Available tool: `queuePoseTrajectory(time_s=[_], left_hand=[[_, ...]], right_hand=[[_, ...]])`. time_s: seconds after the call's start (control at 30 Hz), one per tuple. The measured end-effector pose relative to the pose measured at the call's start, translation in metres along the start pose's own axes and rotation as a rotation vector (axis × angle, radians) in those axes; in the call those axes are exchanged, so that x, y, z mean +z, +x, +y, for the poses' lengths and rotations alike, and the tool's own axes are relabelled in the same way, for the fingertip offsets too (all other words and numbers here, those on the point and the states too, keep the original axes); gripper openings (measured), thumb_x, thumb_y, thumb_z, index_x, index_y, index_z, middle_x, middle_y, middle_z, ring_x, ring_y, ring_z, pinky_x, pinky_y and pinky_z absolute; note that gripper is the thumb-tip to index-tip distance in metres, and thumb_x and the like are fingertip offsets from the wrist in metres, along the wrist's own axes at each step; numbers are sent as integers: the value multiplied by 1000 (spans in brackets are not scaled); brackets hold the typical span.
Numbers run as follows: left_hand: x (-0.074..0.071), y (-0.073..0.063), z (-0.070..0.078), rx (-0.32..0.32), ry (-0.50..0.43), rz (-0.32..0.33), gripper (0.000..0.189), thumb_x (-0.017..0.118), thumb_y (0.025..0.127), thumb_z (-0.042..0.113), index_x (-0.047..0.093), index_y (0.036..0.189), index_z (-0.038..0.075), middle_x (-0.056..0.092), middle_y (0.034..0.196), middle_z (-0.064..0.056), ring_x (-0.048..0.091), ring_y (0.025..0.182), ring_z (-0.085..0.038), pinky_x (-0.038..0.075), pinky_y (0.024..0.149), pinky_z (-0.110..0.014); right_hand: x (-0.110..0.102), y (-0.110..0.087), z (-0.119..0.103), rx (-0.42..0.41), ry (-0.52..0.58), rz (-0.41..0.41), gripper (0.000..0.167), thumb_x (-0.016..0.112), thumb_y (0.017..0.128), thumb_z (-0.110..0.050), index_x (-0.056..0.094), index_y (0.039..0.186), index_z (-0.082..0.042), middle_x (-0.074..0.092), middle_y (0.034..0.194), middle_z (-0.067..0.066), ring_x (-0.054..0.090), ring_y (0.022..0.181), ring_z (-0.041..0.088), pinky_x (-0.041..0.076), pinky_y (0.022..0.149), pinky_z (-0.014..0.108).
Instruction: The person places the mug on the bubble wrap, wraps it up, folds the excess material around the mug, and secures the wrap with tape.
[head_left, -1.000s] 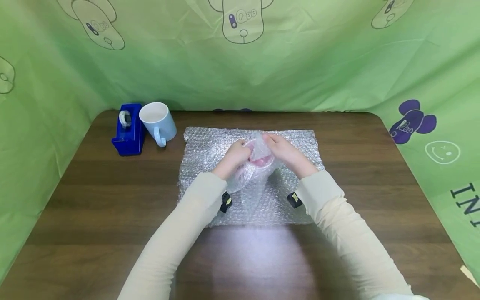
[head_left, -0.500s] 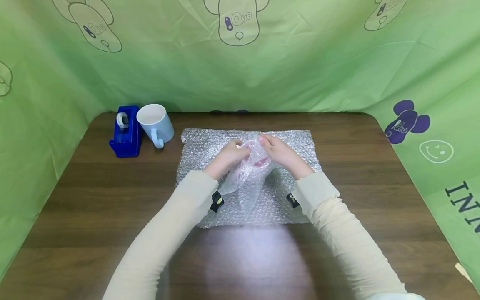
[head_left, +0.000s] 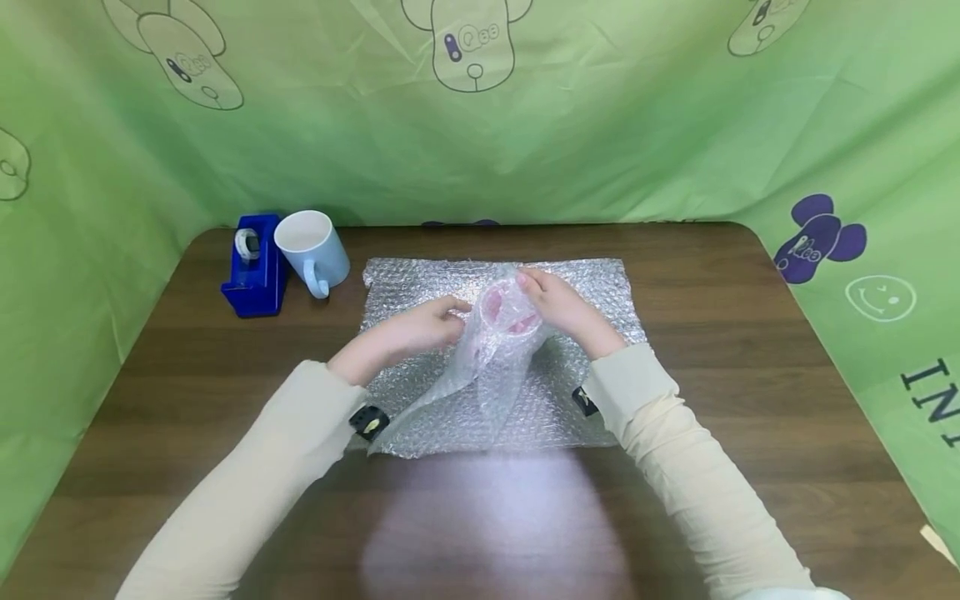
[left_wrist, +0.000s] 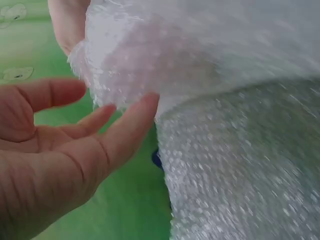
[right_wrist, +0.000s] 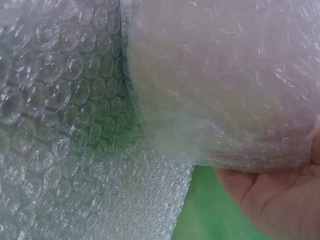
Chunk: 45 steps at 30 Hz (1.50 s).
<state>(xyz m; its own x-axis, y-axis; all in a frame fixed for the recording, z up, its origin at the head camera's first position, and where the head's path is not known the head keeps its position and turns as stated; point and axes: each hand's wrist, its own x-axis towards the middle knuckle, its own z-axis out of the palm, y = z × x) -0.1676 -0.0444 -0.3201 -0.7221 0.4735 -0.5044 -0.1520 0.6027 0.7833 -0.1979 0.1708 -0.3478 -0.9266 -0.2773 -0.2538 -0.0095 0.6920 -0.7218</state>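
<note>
A pink cup-like thing [head_left: 522, 323] with a pale round rim stands tilted in the middle of the head view, swathed in bubble wrap that blurs its shape. My right hand [head_left: 561, 307] holds it at the upper right, thumb on the wrap near the rim; the right wrist view shows part of that hand [right_wrist: 272, 200] against the wrapped side. To the left, my left hand [head_left: 429, 323] has its fingers apart beside the wrap. In the left wrist view that hand [left_wrist: 65, 150] grips nothing, and I cannot tell whether a fingertip touches the wrap.
Under the bundle lies a bubble wrap sheet [head_left: 408, 292], one loose flap sloping toward the front left. A light blue mug [head_left: 327, 256] and a blue tape dispenser [head_left: 258, 279] stand at the back left of the wooden table [head_left: 225, 400]. Green cloth [head_left: 570, 150] hangs behind.
My left hand has let go of the wrap at the rim and drawn back left and toward me. My right hand keeps its hold near the rim. The left flap now stretches farther frontward.
</note>
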Motion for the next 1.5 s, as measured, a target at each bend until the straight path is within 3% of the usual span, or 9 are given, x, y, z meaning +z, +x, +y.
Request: queuePoseTrajectory(time_s=[0.13, 0.3, 0.47, 0.7, 0.87, 1.1, 1.27, 1.37, 1.5], left_hand=[[0, -9, -16, -15, 84, -17, 52, 47, 95, 9, 33, 144, -1, 49, 135, -25, 54, 116, -33, 47, 100, -43], [6, -10, -28, -77, 153, -15, 53, 54, 97, 26, 41, 138, -4, 52, 132, -25, 60, 104, -32, 51, 93, -41], [10, -4, -34, -92, 214, -12, 55, 54, 97, 35, 44, 136, -2, 61, 116, -21, 63, 91, -27, 53, 88, -41], [13, -2, -40, -133, 284, -66, 60, 43, 99, 46, 52, 125, -8, 63, 118, -25, 69, 93, -32, 55, 88, -41], [13, -1, -45, -150, 203, -98, 60, 43, 99, 46, 54, 120, -8, 65, 111, -21, 67, 89, -25, 57, 81, -36], [6, -2, -44, -122, 115, -39, 64, 51, 97, 40, 38, 138, -7, 46, 137, -28, 52, 121, -37, 45, 102, -46], [1, -2, -42, -54, -198, 18, 45, 44, 99, 20, 39, 134, -6, 52, 122, -23, 61, 89, -19, 55, 88, -32], [-1, -2, -43, -8, -363, 0, 37, 36, 99, 11, 39, 133, -4, 51, 124, -21, 63, 83, -12, 56, 84, -26], [-2, -4, -47, 81, -358, -38, 40, 31, 97, 9, 39, 134, -4, 42, 140, -24, 63, 97, -18, 54, 90, -27]], right_hand=[[-1, 0, -2, -2, -17, 7, 51, 25, 106, -28, 27, 147, 2, 29, 153, 22, 25, 143, 39, 18, 120, 48], [0, 1, -1, -5, -15, 13, 51, 25, 106, -27, 28, 147, 3, 30, 153, 23, 25, 143, 39, 18, 120, 48], [2, 1, -1, -5, -10, 16, 51, 26, 106, -27, 28, 147, 3, 30, 153, 23, 26, 143, 39, 18, 120, 48], [1, 0, -1, 1, -3, 15, 51, 25, 106, -28, 27, 147, 2, 29, 153, 22, 25, 143, 39, 18, 120, 48], [1, -1, -2, 8, 7, 10, 52, 24, 106, -29, 27, 148, 2, 29, 154, 21, 25, 144, 38, 18, 120, 47], [2, -1, -2, -2, 3, 15, 51, 25, 106, -28, 28, 147, 2, 29, 153, 22, 25, 144, 38, 18, 120, 47], [3, 0, -1, 7, 14, 15, 51, 25, 106, -29, 27, 148, 1, 29, 154, 21, 25, 144, 37, 18, 120, 47], [3, 0, -1, 15, 16, 15, 52, 24, 106, -29, 27, 148, 1, 29, 154, 20, 24, 144, 37, 18, 120, 47], [3, 0, 0, 17, 15, 17, 52, 24, 106, -30, 27, 148, 0, 29, 154, 20, 25, 144, 37, 18, 120, 47]])
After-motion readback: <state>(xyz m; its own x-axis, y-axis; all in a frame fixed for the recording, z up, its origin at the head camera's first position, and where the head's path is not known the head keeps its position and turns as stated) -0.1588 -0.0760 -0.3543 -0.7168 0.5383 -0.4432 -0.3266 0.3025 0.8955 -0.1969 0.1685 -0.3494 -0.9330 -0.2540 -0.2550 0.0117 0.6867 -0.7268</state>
